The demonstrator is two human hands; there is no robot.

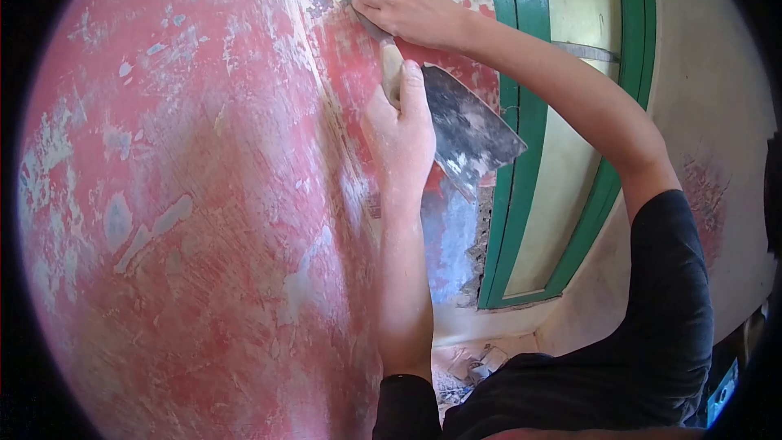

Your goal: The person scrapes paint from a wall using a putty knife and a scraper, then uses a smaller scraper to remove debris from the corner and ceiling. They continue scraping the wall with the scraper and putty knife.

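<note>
My left hand (401, 134) is closed, thumb up, around the pale handle (392, 69) of a scraper. The scraper's narrow dark blade (371, 26) points up and left against the wall. A broad dark blade (472, 126) with whitish smears juts right from behind my left hand; how it is gripped is hidden. Higher up, my right hand (414, 10) has its fingers curled at the upper end of the narrow blade. Around the hands, the wall (354, 57) has patchy red paint and bare pale areas.
On the left, a large scraped red wall face (187, 261) meets the recess at a vertical corner. A green frame (521, 130) with cream panels stands right of the hands. Rough broken plaster (476, 253) edges it. Debris (472, 371) lies below.
</note>
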